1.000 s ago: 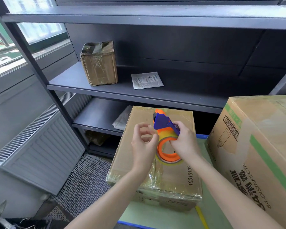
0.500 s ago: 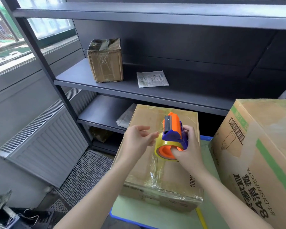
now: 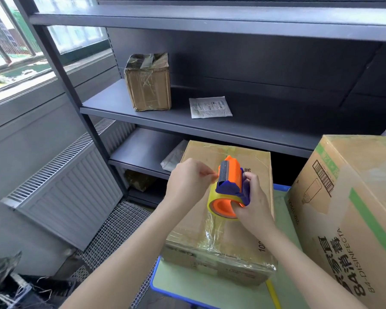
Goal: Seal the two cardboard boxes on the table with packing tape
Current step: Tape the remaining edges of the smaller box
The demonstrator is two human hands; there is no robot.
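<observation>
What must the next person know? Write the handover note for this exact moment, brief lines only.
Right hand: grips the tape dispenser, held above the smaller box.
Left hand: pinching at the dispenser's blade edge, apparently picking up the tape end.
Smaller box: on the table, already covered in clear tape.
Larger box: at right; its top is barely visible, so its sealing cannot be judged.
Left: free the tape end, finish sealing, check the larger box.

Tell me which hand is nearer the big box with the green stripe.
Right. The right hand, holding the tape dispenser, is just left of the big box; the left hand is beyond the dispenser, farther away.
</observation>
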